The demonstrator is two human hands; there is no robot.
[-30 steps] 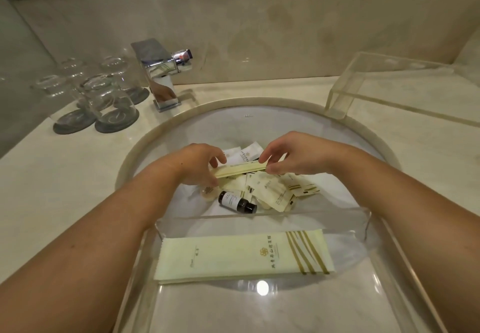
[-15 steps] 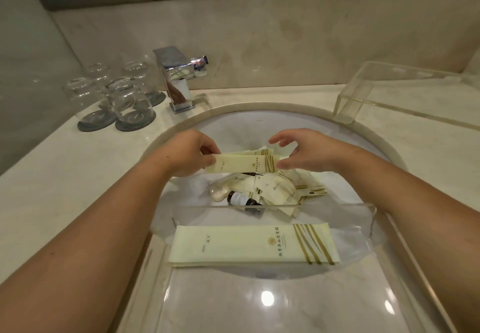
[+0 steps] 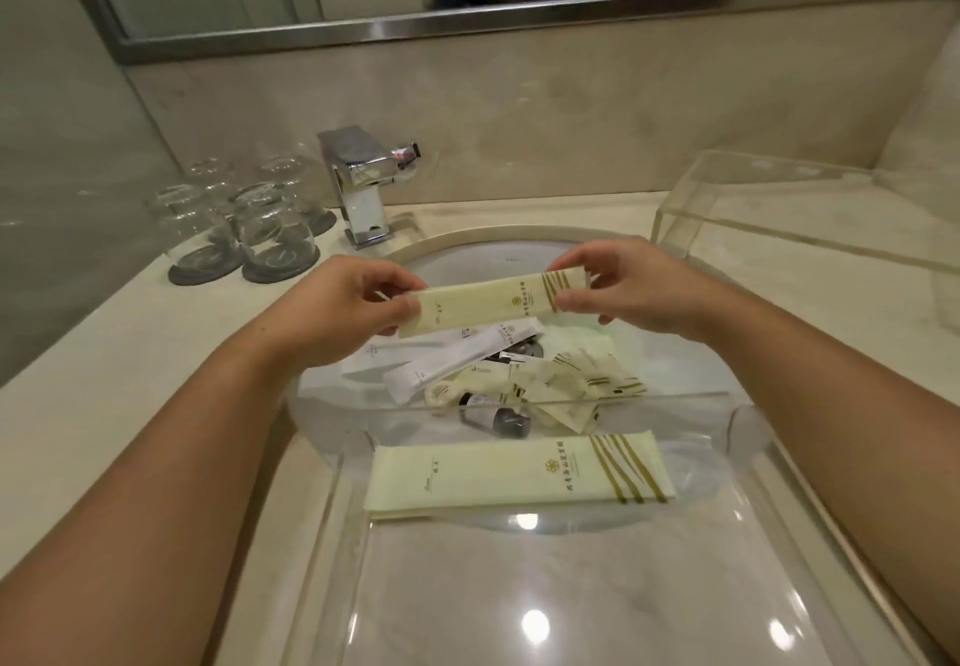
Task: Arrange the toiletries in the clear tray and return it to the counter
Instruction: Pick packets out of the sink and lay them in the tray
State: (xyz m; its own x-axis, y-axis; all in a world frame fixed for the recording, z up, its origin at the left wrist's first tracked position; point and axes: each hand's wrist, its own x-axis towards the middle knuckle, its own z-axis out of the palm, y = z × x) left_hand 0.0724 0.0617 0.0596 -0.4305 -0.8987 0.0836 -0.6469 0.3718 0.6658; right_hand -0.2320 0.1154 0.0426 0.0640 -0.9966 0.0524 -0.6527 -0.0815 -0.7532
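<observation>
Head view: left hand and right hand each pinch one end of a long cream paper sachet, level above the round white basin. Loose sachets lie below. The clear acrylic tray spans the basin's near rim on the beige marble worktop, with a matching striped sachet against its far wall.

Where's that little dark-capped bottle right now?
In the head view, the small bottle lies in the sink, centre, just behind the far wall of the clear tray, beside the loose sachets.
</observation>
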